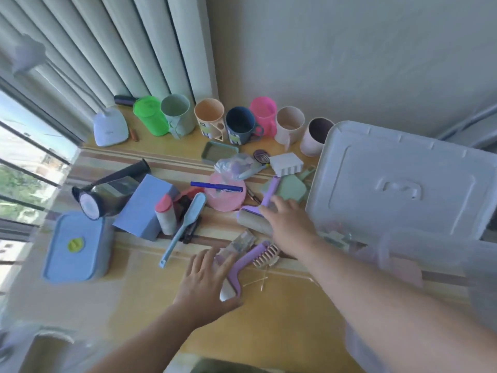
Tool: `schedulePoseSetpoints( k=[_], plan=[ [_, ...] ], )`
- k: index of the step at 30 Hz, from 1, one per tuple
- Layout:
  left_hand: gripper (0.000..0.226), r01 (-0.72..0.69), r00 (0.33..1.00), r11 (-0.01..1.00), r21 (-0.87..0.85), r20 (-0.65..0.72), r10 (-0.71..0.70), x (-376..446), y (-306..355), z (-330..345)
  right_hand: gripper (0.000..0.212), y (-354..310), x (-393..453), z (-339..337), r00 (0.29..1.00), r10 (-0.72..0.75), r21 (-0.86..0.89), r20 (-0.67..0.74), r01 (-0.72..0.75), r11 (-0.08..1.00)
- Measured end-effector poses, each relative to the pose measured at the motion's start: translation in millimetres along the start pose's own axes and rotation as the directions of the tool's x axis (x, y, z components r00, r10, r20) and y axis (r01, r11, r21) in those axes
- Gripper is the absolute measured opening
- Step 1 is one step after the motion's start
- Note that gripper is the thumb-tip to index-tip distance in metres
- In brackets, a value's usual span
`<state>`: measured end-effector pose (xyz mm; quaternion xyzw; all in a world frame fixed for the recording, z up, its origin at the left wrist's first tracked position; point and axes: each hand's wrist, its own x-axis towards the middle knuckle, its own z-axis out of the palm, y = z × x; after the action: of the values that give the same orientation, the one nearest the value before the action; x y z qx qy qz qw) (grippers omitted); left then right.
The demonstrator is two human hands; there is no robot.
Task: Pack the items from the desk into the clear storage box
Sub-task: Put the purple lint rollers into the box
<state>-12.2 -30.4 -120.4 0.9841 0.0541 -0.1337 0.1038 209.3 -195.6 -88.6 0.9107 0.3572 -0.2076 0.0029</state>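
The right hand (289, 224), fingers spread and holding nothing, rests on a purple lint roller (255, 218) just left of the lidded clear storage box (398, 184); the roller's handle points away from the person.

A plain off-white wall (349, 57) rises behind the yellow wooden desk (150, 289). Pale grey-green pleated curtains (129, 44) hang left of it, beside a dark-framed window (29, 162) letting in daylight.
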Motion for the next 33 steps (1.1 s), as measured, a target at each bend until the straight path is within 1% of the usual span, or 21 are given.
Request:
schedulePoseSetpoints(
  k=[2, 5, 6, 8, 9, 11, 12, 13, 14, 15, 17, 20, 23, 25, 27, 28, 29, 31, 32, 33],
  plan=[
    [0.101, 0.000, 1.000, 1.000, -0.004, 0.012, 0.000, 6.1, 5.8, 9.4, 0.092, 3.3, 22.3, -3.5, 0.994, -0.020, 0.004, 0.106, 0.020, 1.000],
    [0.085, 0.022, 1.000, 0.999, -0.028, 0.023, -0.021, 12.1, 15.2, 13.9, 0.100, 10.2, 44.8, -8.9, 0.947, -0.053, 0.123, 0.318, 0.014, 0.992],
    [0.088, 0.043, 0.998, 0.999, -0.012, 0.039, -0.042, 13.6, 15.1, 11.6, 0.105, 10.4, 49.0, -9.7, 0.935, -0.066, 0.116, 0.348, 0.027, 0.993],
    [0.103, 0.098, 0.991, 0.994, 0.056, 0.087, -0.103, 15.8, 4.7, 3.9, 0.117, 7.9, 54.0, -8.6, 0.924, -0.101, 0.034, 0.368, 0.095, 0.995],
    [0.105, 0.129, 0.986, 0.988, 0.082, 0.095, -0.136, 17.1, -5.1, 1.5, 0.119, 5.8, 53.8, -6.4, 0.915, -0.123, 0.005, 0.383, 0.131, 0.991],
    [0.097, 0.167, 0.981, 0.980, 0.108, 0.085, -0.176, 19.5, -27.0, 1.3, 0.112, 3.0, 51.7, 2.3, 0.892, -0.161, 0.042, 0.422, 0.157, 0.987],
    [0.090, 0.160, 0.983, 0.981, 0.108, 0.078, -0.169, 20.7, -35.6, 1.7, 0.105, 2.2, 49.4, 6.0, 0.893, -0.169, 0.081, 0.417, 0.148, 0.986],
    [0.083, 0.139, 0.987, 0.985, 0.099, 0.073, -0.146, 22.6, -41.1, 1.6, 0.099, 2.2, 46.5, 9.6, 0.910, -0.156, 0.098, 0.384, 0.128, 0.987],
    [0.073, 0.110, 0.991, 0.990, 0.087, 0.061, -0.115, 24.1, -43.8, 1.4, 0.092, 2.0, 43.1, 11.7, 0.938, -0.116, 0.072, 0.326, 0.098, 0.993],
    [0.063, 0.077, 0.996, 0.993, 0.084, 0.045, -0.081, 25.4, -45.2, 1.8, 0.083, 1.2, 39.9, 13.0, 0.963, -0.058, 0.008, 0.264, 0.057, 0.998],
    [0.046, 0.016, 1.000, 0.994, 0.107, 0.016, -0.018, 28.3, -46.3, 2.1, 0.066, -2.5, 33.1, 13.5, 0.983, 0.030, -0.131, 0.181, -0.006, 0.991],
    [0.028, -0.026, 0.999, 0.991, 0.129, -0.024, 0.030, 30.5, -48.9, 5.4, 0.038, -10.6, 21.4, 19.7, 0.996, 0.009, -0.229, 0.094, 0.012, 0.973],
    [0.023, -0.042, 0.994, 0.993, 0.111, -0.095, 0.053, 29.1, -48.3, 0.7, 0.021, -9.0, 10.2, 26.2, 0.999, -0.025, -0.225, 0.020, 0.029, 0.974],
    [0.025, -0.059, 0.989, 0.994, 0.090, -0.126, 0.070, 27.3, -49.0, -10.1, 0.018, -3.0, 2.7, 25.7, 0.999, -0.037, -0.198, 0.034, 0.043, 0.979],
    [0.031, -0.091, 0.988, 0.993, 0.075, -0.120, 0.100, 26.0, -50.4, -24.5, 0.026, 3.0, -3.3, 26.1, 0.991, -0.013, -0.162, 0.136, 0.035, 0.986],
    [0.031, -0.116, 0.985, 0.991, 0.072, -0.120, 0.124, 25.2, -50.4, -31.6, 0.031, 4.4, -6.2, 25.9, 0.981, 0.020, -0.138, 0.194, 0.007, 0.990],
    [0.030, -0.143, 0.980, 0.987, 0.074, -0.131, 0.152, 23.8, -49.4, -38.0, 0.035, 5.6, -8.5, 28.1, 0.974, 0.046, -0.122, 0.221, -0.019, 0.992],
    [0.029, -0.161, 0.971, 0.983, 0.086, -0.163, 0.173, 20.6, -43.5, -49.5, 0.045, 4.8, -10.5, 32.0, 0.981, 0.059, -0.114, 0.187, -0.038, 0.993],
    [0.031, -0.150, 0.971, 0.985, 0.083, -0.175, 0.163, 19.0, -39.4, -54.8, 0.046, 3.1, -10.7, 33.1, 0.986, 0.050, -0.107, 0.158, -0.033, 0.994],
    [0.033, -0.133, 0.972, 0.989, 0.070, -0.185, 0.144, 17.3, -34.9, -60.0, 0.044, 1.0, -11.9, 32.5, 0.990, 0.036, -0.087, 0.133, -0.025, 0.996]
  ],
)
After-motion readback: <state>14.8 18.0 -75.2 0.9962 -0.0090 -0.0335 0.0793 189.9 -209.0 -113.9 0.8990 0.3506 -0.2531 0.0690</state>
